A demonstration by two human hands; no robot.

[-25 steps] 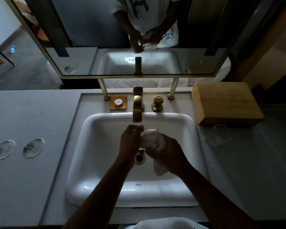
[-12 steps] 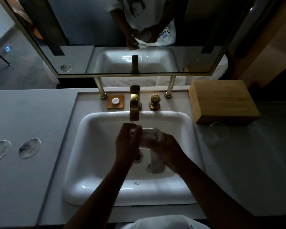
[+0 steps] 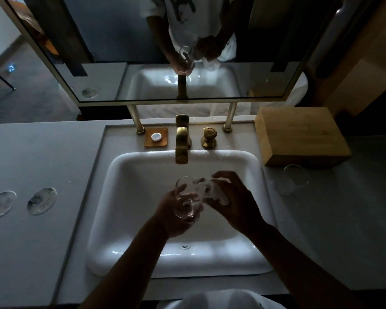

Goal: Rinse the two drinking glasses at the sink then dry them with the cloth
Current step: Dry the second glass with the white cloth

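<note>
Since the earlier frame the cloth has come out of the glass. Over the white sink (image 3: 103, 219), left hand (image 3: 176, 217) grips the drinking glass (image 3: 187, 197), mouth tilted right. Right hand (image 3: 232, 201) bunches the white cloth (image 3: 214, 190) at the rim. Second glass (image 3: 293, 181) on the desk (image 3: 343, 219), faint in the dimness.

The scene is dim and underexposed, with soft glare on the white sink (image 3: 125, 253) rim, arms in deep shadow, and wide-angle bending at the edges.
</note>
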